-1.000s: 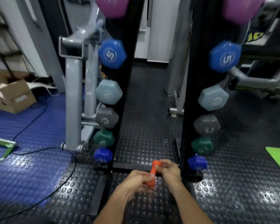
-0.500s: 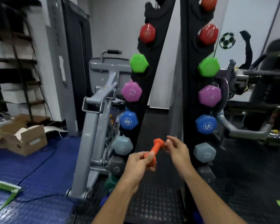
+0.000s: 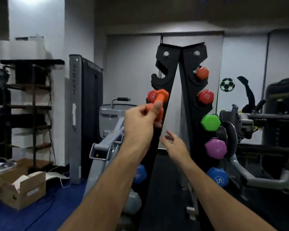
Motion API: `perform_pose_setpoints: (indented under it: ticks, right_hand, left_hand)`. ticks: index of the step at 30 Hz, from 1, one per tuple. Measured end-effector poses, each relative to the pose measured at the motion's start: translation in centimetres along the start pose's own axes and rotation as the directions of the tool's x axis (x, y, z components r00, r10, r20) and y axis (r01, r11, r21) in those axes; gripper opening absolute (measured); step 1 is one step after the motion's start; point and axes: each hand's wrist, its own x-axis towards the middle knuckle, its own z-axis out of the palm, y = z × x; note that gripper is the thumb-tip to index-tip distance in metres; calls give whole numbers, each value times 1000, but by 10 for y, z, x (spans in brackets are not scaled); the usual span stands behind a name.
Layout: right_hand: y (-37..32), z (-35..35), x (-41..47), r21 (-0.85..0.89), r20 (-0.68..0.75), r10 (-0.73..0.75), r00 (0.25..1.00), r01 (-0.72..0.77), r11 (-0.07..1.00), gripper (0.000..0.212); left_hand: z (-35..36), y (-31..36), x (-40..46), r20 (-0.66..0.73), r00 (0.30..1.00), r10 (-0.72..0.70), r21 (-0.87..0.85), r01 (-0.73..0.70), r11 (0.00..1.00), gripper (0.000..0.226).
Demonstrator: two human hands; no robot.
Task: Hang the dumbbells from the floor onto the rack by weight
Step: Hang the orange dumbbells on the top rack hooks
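Note:
My left hand (image 3: 141, 121) grips a small orange dumbbell (image 3: 159, 100) by its handle, raised in front of the left post of the black A-frame rack (image 3: 187, 90). The dumbbell covers part of a red dumbbell (image 3: 151, 97) hanging there. Just above it an empty hook (image 3: 158, 80) sticks out to the left. My right hand (image 3: 174, 145) is lower, between the posts, fingers apart and holding nothing. The right post carries an orange dumbbell (image 3: 202, 73), then a red dumbbell (image 3: 205, 97), a green dumbbell (image 3: 210, 122), a purple dumbbell (image 3: 215, 148) and a blue dumbbell (image 3: 217, 177).
A grey exercise machine (image 3: 110, 130) stands just left of the rack, and another machine (image 3: 257, 130) crowds its right side. A dark shelf unit (image 3: 32, 104) and an open cardboard box (image 3: 22, 189) sit at the left on blue flooring.
My view rose from the floor to the rack's top. My left hand lifted the orange dumbbell up to the upper hooks, and my right hand let go of it and dropped lower.

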Motion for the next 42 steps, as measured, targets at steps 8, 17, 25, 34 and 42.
perform_pose_setpoints:
  ticks: [8,17,25,34,42]
  right_hand:
    - [-44,2,23,-52,-22,-130,991,129,990,66]
    - [-89,-23,59,-1,-110,-219,970,220,976,57]
    - [-92,-31,72,-13,0,-184,983,184,983,69]
    - [-84,-33,74,-9,59,-194,979,195,981,75]
    - [-81,-30,74,16,57,-185,981,184,983,78]
  left_hand:
    - [13,42,115,-210,978,-4,105,27,994,35]
    - [38,23,199,-187,982,31,366,40,930,42]
    - [54,19,222,-76,997,23,609,28,793,45]
    - [66,11,229,-9,1000,30,727,-14,687,49]
    - [56,7,235,133,987,-84,588,-10,808,40]
